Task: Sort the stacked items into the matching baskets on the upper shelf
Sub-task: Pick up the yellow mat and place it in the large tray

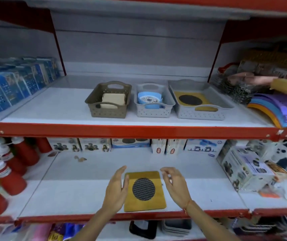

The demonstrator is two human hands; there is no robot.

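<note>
Reaching for the yellow mat (145, 191) on the lower shelf (73, 193) | left hand (116, 188) and right hand (175, 184) open, empty, flanking it | next: grip both edges, lift to the right grey basket (201, 110) holding its match.

A yellow square mat (145, 191) with a black round centre lies flat on the lower shelf. On the upper shelf stand three baskets: brown (108, 100) holding beige pads, small grey (154, 100) holding blue discs, large grey (201, 100) holding a matching yellow mat.
</note>
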